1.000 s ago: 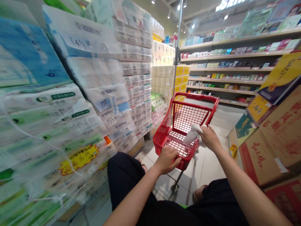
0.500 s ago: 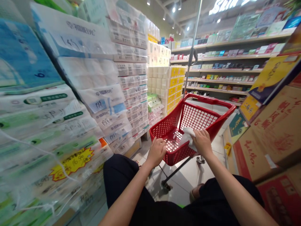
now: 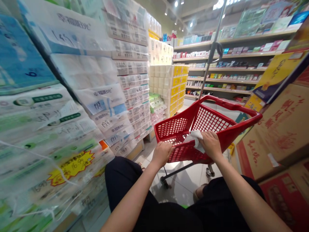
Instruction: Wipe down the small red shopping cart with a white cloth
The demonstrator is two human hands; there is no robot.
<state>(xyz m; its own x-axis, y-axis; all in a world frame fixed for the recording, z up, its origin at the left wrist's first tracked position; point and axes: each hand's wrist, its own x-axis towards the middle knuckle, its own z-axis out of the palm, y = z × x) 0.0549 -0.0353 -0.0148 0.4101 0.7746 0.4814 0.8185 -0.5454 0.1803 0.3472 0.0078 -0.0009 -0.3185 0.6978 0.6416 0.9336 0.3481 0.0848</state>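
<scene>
A red shopping cart [image 3: 185, 153] with a grid-pattern basket stands angled in front of me, its handle end up and to the right. My left hand [image 3: 163, 154] is closed over the basket's near rim at the left corner. Farther right on the same rim is my right hand [image 3: 211, 145], its fingers wrapped round a white cloth [image 3: 196, 137], perhaps a wipe. The cloth drapes over the rim, partly inside the basket. My right fingertips are partly hidden by the cloth.
Tall stacks of packaged tissue [image 3: 96, 96] rise close on the left. Cardboard boxes [image 3: 277, 135] are piled on the right. A metal pole [image 3: 207, 67] stands up behind the cart. Stocked shelves [image 3: 231, 51] line the back wall. Tiled floor [image 3: 178, 183] shows below the cart.
The cart has swung round, its handle end and the pole moving to the right. Both hands stay on the near rim, and the white cloth is still in my right hand.
</scene>
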